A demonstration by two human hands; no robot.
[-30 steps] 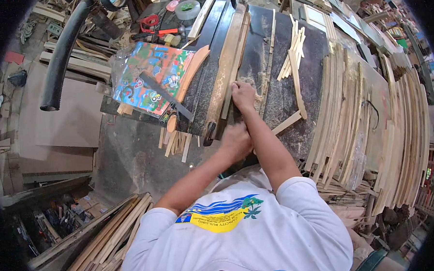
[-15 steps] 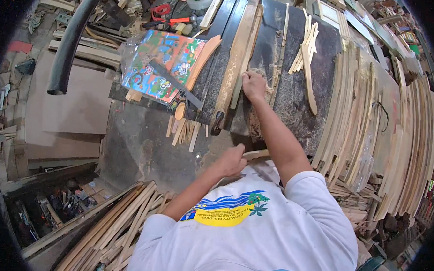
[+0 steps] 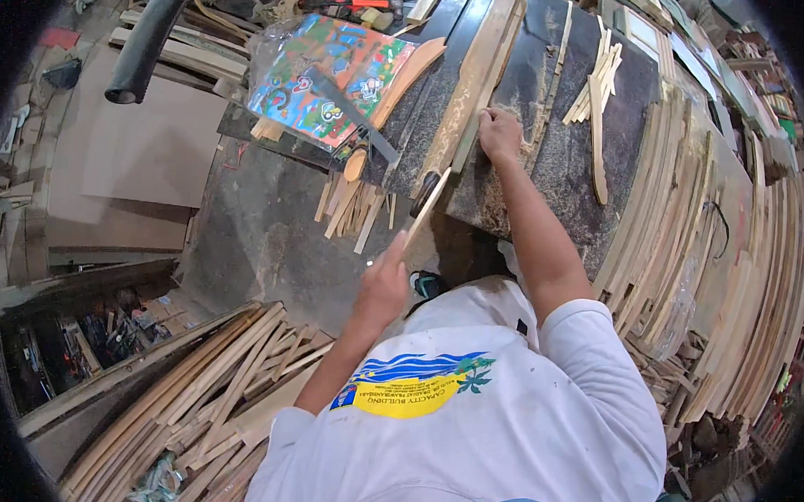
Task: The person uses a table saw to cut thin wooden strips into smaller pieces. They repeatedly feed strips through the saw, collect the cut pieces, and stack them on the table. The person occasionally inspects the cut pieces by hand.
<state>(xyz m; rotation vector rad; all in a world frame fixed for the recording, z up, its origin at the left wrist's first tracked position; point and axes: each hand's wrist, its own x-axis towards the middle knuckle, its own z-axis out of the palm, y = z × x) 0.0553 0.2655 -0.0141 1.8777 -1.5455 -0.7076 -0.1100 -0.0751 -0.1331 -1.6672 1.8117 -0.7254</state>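
Observation:
My left hand is closed round the lower end of a narrow wooden piece. The piece slants up and away, its far tip by the near end of a long wooden fence on the dark worktable. Curled on the tabletop just right of that fence is my right hand, near its greenish wooden edge. Whatever its fingers hold, if anything, is hidden. Sawdust lies around it.
Left of the fence are a colourful printed sheet, a hand saw and a curved wooden piece. Thin sticks lie right of my right hand. Long boards are stacked at the right, more strips at lower left. A dark hose hangs at upper left.
My left hand has swung the wooden piece from beside my waist, up and forward to the fence's near end. My right hand stays beside the fence. The whole view has shifted slightly.

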